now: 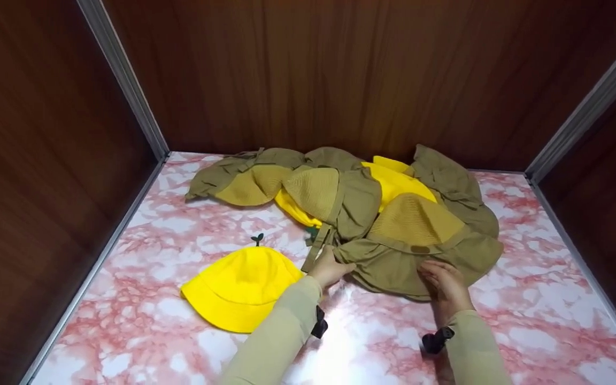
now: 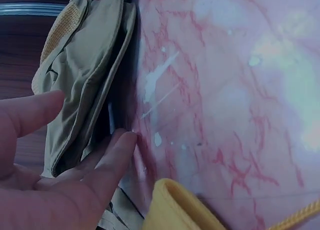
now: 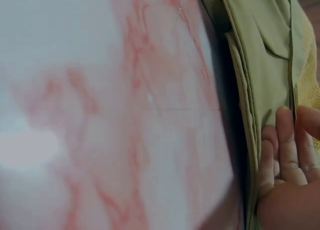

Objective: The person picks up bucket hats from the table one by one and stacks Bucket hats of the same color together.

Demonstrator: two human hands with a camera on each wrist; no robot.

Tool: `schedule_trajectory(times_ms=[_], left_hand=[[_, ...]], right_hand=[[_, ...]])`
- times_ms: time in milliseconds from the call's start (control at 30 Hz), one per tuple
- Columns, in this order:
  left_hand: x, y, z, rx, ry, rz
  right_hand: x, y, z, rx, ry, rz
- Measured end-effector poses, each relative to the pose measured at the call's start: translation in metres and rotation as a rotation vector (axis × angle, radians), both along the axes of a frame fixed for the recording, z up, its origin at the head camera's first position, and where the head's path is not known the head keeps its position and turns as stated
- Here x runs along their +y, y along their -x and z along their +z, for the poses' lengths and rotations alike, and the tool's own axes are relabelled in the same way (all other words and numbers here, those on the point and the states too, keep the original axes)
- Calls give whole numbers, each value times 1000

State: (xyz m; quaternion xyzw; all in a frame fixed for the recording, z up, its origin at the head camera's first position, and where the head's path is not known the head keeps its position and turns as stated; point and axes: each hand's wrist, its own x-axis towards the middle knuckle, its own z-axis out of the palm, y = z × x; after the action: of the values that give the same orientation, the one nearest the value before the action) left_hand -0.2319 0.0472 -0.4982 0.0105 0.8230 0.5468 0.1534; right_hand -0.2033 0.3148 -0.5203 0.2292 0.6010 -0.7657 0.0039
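The nearest olive hat (image 1: 393, 267), with a tan woven crown, lies at the front right of a heap. At its brim's left end is my left hand (image 1: 330, 269); the left wrist view shows that hand (image 2: 65, 190) with fairly straight fingers at the brim (image 2: 75, 84) and the thumb held apart. My right hand (image 1: 449, 286) touches the front of the same brim. In the right wrist view its fingers (image 3: 287, 150) lie extended against the olive cloth (image 3: 260, 64). Beside my left forearm sits a yellow hat (image 1: 244, 289) with a green sprout on top.
Behind and to the left, more olive hats (image 1: 359, 206) overlap, with yellow hats (image 1: 393, 182) between them. A strap (image 1: 316, 251) hangs near my left hand. Brown panels (image 1: 313, 75) stand at the back and sides of the pink marbled surface (image 1: 142, 299).
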Motion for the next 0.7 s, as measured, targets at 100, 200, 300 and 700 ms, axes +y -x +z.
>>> schedule_trajectory(times_ms=[100, 200, 300, 700], left_hand=[[4, 0, -3, 8, -32, 45], [10, -1, -9, -2, -151, 97], [17, -2, -14, -99, -390, 153], [33, -10, -20, -251, -677, 251]], right_hand=[[-1, -1, -1, -15, -7, -15], [-4, -1, -1, -31, -23, -23], [-5, -2, -2, -23, -73, -15], [-12, -2, -4, -18, -86, -52]])
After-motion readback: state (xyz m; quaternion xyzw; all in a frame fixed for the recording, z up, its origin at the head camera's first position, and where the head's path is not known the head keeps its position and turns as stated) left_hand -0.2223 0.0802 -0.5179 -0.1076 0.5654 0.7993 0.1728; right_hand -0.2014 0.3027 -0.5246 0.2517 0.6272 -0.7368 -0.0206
